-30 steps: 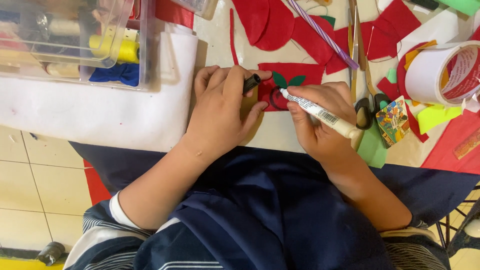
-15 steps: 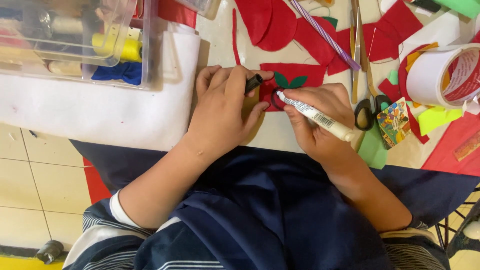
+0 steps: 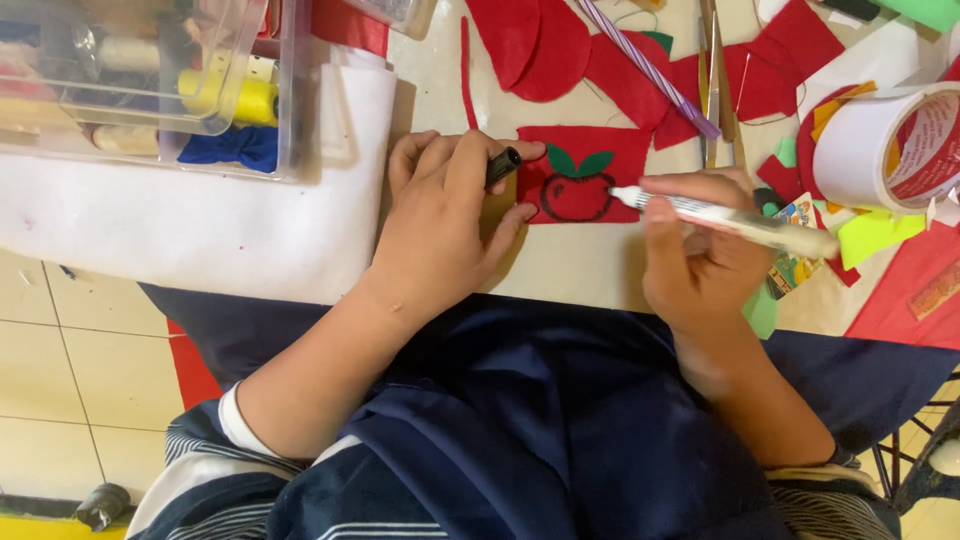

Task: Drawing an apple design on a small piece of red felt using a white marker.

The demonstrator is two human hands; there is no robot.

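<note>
A red felt rectangle [image 3: 620,150] lies on the table, bearing a black-outlined apple [image 3: 577,195] with two green leaves. My left hand [image 3: 445,225] presses flat on the felt's left edge and holds a black pen cap [image 3: 502,166] between its fingers. My right hand [image 3: 700,255] grips a white marker [image 3: 735,220], its tip lifted just right of the apple drawing.
A clear plastic box [image 3: 150,80] of thread spools and craft items sits at upper left on white cloth [image 3: 200,230]. Red felt scraps [image 3: 540,40], a striped purple stick [image 3: 650,65], scissors, a roll of tape [image 3: 885,145] and coloured paper bits crowd the right.
My right hand has drawn the marker back to the right, off the apple, so the whole drawing is now uncovered. My left hand stays on the felt.
</note>
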